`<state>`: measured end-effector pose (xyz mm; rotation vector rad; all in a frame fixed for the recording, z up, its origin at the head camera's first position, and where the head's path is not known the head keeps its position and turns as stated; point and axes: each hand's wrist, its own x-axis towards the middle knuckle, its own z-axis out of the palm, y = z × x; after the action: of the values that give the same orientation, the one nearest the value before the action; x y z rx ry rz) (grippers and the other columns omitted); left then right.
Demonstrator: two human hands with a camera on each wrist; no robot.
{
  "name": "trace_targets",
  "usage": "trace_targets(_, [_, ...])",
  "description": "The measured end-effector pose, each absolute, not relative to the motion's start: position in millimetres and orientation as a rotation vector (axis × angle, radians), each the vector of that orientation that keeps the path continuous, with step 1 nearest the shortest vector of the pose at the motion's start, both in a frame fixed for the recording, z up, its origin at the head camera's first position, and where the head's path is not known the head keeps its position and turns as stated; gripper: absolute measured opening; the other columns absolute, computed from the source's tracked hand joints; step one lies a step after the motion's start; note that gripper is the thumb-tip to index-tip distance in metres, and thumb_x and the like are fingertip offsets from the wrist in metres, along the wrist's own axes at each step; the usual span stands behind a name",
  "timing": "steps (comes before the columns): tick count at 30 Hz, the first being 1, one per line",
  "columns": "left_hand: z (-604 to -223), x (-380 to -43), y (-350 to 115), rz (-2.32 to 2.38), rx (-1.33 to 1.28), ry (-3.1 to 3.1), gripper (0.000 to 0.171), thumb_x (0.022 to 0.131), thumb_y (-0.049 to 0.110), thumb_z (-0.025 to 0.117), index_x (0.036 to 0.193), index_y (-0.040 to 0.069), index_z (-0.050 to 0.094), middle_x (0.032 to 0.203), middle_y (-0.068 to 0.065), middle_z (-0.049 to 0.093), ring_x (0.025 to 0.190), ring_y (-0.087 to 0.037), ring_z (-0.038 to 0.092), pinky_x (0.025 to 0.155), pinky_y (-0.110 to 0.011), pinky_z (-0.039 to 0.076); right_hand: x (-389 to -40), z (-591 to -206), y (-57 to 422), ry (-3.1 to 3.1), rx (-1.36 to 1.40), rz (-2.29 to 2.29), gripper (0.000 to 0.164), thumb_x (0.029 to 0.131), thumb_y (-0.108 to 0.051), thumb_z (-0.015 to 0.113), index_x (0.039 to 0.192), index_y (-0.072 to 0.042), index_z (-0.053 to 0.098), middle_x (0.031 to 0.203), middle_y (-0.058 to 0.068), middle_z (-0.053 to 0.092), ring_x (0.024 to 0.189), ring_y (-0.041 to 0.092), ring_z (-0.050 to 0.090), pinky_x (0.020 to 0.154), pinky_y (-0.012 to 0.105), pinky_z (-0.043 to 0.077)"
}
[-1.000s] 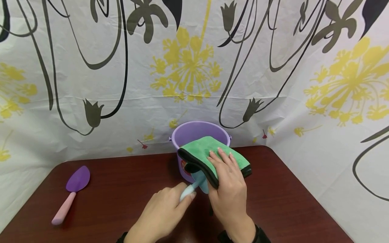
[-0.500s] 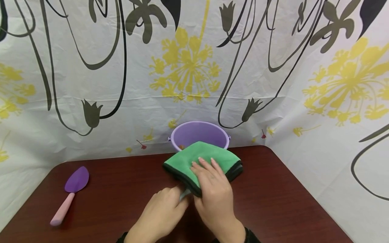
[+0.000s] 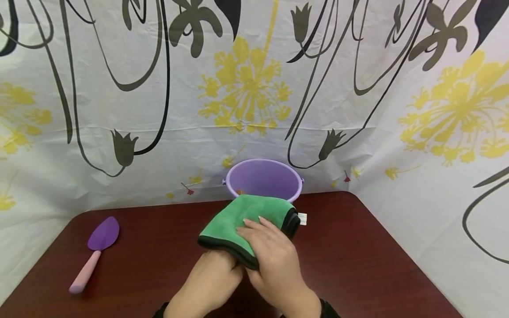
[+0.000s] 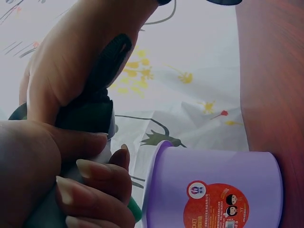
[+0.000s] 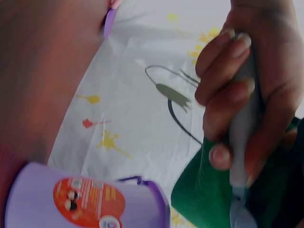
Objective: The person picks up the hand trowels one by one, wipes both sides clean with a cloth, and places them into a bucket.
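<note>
My left hand (image 3: pixel 208 280) grips the pale handle of a light blue trowel (image 5: pixel 244 118), its fingers curled round it in the right wrist view. From above, a folded green cloth (image 3: pixel 246 212) with black edging hides the trowel. On top of the cloth lie the fingers of my right hand (image 3: pixel 276 265); its thumb is underneath, so the cloth is held between them around the trowel. Behind the cloth stands a purple bucket (image 3: pixel 264 176) with a red label, upright. Most of the trowel's blade is hidden.
A purple trowel (image 3: pixel 104 234) with a pink handle lies at the left of the dark red table (image 3: pixel 159 229). The bucket stands at the table's back edge, against a white patterned sheet (image 3: pixel 191 101). A small white tag (image 3: pixel 302 218) sticks out from the cloth.
My right hand has moved left and toward me with the cloth. The cloth now covers the blue trowel and part of my left hand. The left hand has hardly moved.
</note>
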<state>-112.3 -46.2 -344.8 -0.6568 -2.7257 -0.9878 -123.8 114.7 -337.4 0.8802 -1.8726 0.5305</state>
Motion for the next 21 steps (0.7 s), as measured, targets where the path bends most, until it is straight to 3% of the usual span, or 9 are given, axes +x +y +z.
trace_targets(4, [-343.7, -113.3, -43.7, -0.973, -0.67, -2.724, 0.032, 0.098, 0.018, 0.057, 0.13, 0.02, 0.066, 0.129, 0.007, 0.068, 0.12, -0.014, 0.063, 0.099, -0.043, 0.053, -126.9, -334.7, 121.8, -1.858, 0.921, 0.549, 0.017, 0.09, -0.009, 0.059, 0.102, -0.008, 0.072, 0.096, 0.001, 0.076, 0.105, 0.021, 0.074, 0.101, 0.041, 0.053])
trace_targets(7, [-342.5, -113.7, -42.6, -0.956, -0.684, -2.738, 0.026, 0.099, 0.02, 0.057, 0.123, 0.021, 0.068, 0.121, 0.008, 0.07, 0.112, -0.012, 0.065, 0.094, -0.041, 0.054, -129.1, -334.0, 125.4, -1.835, 0.937, 0.547, 0.018, 0.097, -0.019, 0.056, 0.097, -0.008, 0.071, 0.09, 0.001, 0.076, 0.101, 0.02, 0.074, 0.1, 0.04, 0.054])
trace_targets(10, [-340.6, -114.5, -42.0, -0.932, -0.693, -2.751, 0.016, 0.098, 0.021, 0.058, 0.108, 0.022, 0.069, 0.104, 0.008, 0.071, 0.096, -0.009, 0.065, 0.081, -0.037, 0.055, -131.9, -333.2, 128.2, -1.79, 0.95, 0.513, 0.019, 0.095, -0.021, 0.057, 0.093, -0.008, 0.071, 0.086, 0.001, 0.075, 0.097, 0.02, 0.075, 0.097, 0.04, 0.055])
trace_targets(13, [-339.2, -115.8, -41.7, -0.929, -0.694, -2.759, 0.011, 0.099, 0.025, 0.058, 0.103, 0.024, 0.068, 0.096, 0.01, 0.069, 0.089, -0.008, 0.064, 0.076, -0.035, 0.053, -135.3, -331.7, 131.4, -1.747, 0.967, 0.469, 0.014, 0.088, -0.018, 0.061, 0.089, -0.007, 0.07, 0.084, 0.001, 0.074, 0.094, 0.019, 0.075, 0.094, 0.04, 0.056])
trace_targets(17, [-338.7, -117.2, -42.6, -0.961, -0.725, -2.78, 0.018, 0.103, 0.034, 0.055, 0.112, 0.028, 0.068, 0.107, 0.011, 0.07, 0.097, -0.01, 0.067, 0.079, -0.036, 0.054, -138.7, -329.5, 136.0, -1.726, 0.99, 0.431, 0.009, 0.082, -0.014, 0.068, 0.087, -0.008, 0.071, 0.083, 0.001, 0.075, 0.091, 0.017, 0.075, 0.093, 0.039, 0.056])
trace_targets(21, [-338.8, -117.6, -44.2, -0.964, -0.758, -2.799, 0.024, 0.105, 0.038, 0.053, 0.123, 0.028, 0.066, 0.119, 0.01, 0.07, 0.105, -0.015, 0.069, 0.079, -0.037, 0.055, -139.3, -327.6, 138.6, -1.737, 0.986, 0.43, 0.006, 0.089, -0.012, 0.068, 0.086, -0.009, 0.071, 0.081, 0.0, 0.075, 0.088, 0.016, 0.075, 0.092, 0.039, 0.057])
